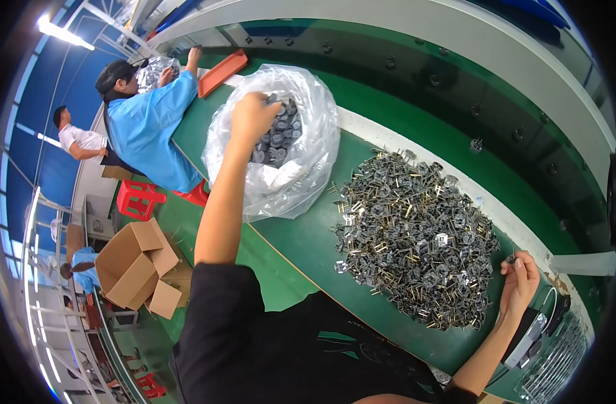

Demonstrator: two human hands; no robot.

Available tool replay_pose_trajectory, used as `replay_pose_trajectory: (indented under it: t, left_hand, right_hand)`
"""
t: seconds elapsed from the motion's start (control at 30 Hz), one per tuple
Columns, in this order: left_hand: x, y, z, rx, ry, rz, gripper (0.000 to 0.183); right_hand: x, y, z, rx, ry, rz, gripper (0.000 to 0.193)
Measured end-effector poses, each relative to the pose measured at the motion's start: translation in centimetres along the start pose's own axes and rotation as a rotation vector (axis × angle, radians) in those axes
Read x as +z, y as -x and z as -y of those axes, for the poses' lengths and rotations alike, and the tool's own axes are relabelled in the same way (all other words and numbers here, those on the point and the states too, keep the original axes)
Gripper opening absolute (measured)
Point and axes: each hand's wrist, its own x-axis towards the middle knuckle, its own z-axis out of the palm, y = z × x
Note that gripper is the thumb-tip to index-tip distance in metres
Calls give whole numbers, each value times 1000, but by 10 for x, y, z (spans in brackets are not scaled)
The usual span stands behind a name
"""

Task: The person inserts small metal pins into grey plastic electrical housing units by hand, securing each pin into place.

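My left hand (pixel 252 116) reaches into the mouth of a clear plastic bag (pixel 301 168) that holds several small grey round parts (pixel 279 138); its fingers are curled among them, and what they hold is hidden. To the right my right hand (pixel 520 279) pinches a small metal part between thumb and fingers, at the right edge of a big heap of small metal parts with brass pins (pixel 412 236) lying on the green work table (pixel 308 242).
A co-worker in a blue smock (pixel 150 128) works at the same table farther along, beside an orange tray (pixel 222 72) and another clear bag. A red stool (pixel 138 198) and open cardboard boxes (pixel 136 266) stand on the floor at left. A metal grid (pixel 557 367) lies at lower right.
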Motion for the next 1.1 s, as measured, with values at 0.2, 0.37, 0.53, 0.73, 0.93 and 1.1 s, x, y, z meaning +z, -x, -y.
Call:
replay_pose_trajectory:
  t: [0.2, 0.37, 0.53, 0.73, 0.93, 1.1]
  left_hand:
    - [-49, 94, -94, 81, 1146, 155, 45]
    - [-21, 133, -161, 442, 940, 160, 41]
    - [10, 162, -215, 635, 947, 470, 35]
    - [15, 185, -255, 650, 889, 868, 35]
    - [21, 194, -264, 553, 1058, 1087, 38]
    - [23, 194, -268, 521, 1090, 1156, 39]
  right_hand:
    - [6, 7, 5, -10, 131, -68, 19]
    - [19, 7, 7, 23, 81, 43, 28]
    - [41, 20, 19, -190, 109, 122, 23]
    - [55, 33, 26, -498, 282, 130, 22]
    - [63, 36, 29, -681, 612, 15, 18]
    - [66, 40, 27, -778, 592, 10, 20]
